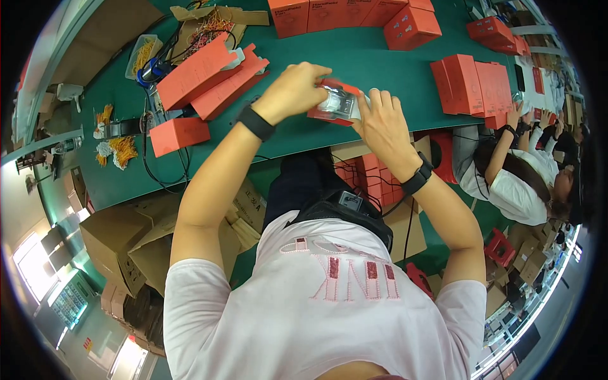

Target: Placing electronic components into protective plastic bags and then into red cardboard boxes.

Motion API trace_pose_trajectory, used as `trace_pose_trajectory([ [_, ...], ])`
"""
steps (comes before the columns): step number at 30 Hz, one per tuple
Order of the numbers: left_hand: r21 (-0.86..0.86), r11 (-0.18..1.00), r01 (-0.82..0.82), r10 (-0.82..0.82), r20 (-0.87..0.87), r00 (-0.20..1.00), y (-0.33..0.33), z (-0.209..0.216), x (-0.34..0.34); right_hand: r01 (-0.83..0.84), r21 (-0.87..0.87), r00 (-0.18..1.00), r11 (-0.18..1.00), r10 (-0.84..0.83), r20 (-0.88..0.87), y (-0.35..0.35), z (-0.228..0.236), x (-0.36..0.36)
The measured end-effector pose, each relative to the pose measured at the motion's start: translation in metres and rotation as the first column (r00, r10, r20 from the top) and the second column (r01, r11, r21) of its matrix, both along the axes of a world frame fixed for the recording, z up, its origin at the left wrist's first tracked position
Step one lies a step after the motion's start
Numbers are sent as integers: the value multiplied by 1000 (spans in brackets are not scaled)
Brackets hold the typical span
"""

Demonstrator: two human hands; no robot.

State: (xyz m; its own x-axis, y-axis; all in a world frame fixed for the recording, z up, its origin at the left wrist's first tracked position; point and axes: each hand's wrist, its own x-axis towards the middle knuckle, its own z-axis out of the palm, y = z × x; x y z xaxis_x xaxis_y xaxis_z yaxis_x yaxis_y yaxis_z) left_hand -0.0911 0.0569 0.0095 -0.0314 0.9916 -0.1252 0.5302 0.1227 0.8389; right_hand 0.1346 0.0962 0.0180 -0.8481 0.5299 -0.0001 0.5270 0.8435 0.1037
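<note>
A small red carton (346, 87) is between my hands over the near part of the green table. Its open side shows a clear plastic tray (339, 103) with a whitish part inside that I cannot make out. My left hand (297, 92) grips the carton's left end, index finger reaching over its top. At the right end, my right hand (385, 126) holds the edge with the thumb, the other fingers pointing away from me. Both wrists wear dark bands.
Long red cartons (196, 76) lie at the left, with a smaller red box (180, 135) nearer me. Red boxes (411, 28) line the far edge; others (472, 85) stand right. Orange cable bundles (123, 151) lie far left. A co-worker (506, 171) sits at the right.
</note>
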Motion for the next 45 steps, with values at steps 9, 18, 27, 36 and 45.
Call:
trace_pose_trajectory([
  [9, 18, 986, 168, -168, 31, 985, -39, -77, -8, 130, -546, 986, 828, -167, -19, 30, 13, -5],
  [18, 282, 959, 42, -20, -79, 997, -27, -72, 28, 313, -704, 878, 637, -477, -41, 25, -7, 1],
  [27, 164, 984, 70, 28, -527, 849, -37, -85, 25, -21, -997, 582, -71, -812, 45, 38, -114, 11],
  [36, -202, 979, -20, -119, -652, 749, -40, -110, 25, 154, -968, 617, 198, -784, -63, 79, -158, 51],
  [45, -6, 994, 105, -95, -468, 879, -19, -129, 55, 486, -595, 683, 640, -703, -199, 37, -136, 27],
])
